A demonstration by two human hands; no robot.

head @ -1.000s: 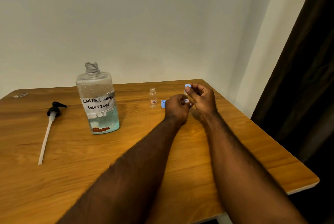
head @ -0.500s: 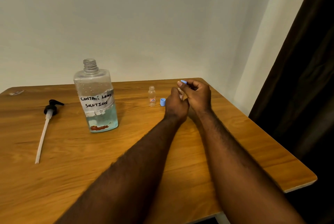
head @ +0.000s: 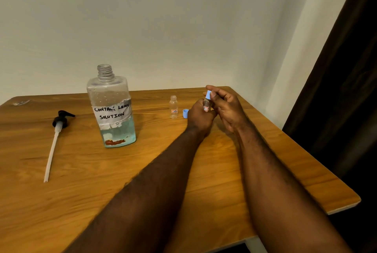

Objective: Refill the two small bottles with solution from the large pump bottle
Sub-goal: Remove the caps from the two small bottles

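While the left hand [head: 201, 117] grips one small bottle [head: 206, 106] and the right hand [head: 227, 108] pinches its blue cap [head: 208, 95] at the neck, the other small bottle [head: 173, 107] stands uncapped just left of them, apparently empty, its loose cap [head: 185, 113] between. Further left, the large solution bottle [head: 112, 110] has its pump [head: 59, 122] out; both fills seem yet to do. The table edge [head: 274, 131] runs close right of the right hand; leftward lies open wood.

- Orange-brown wood-grain table [head: 81, 191]: smooth, slight sheen.
- Large clear plastic bottle [head: 111, 108], glossy; torn white paper label [head: 112, 113], matt.
- Black plastic pump head with white tube [head: 56, 136].
- Small clear plastic bottle [head: 173, 107], glossy.
- Light-blue plastic cap [head: 185, 113], matt.
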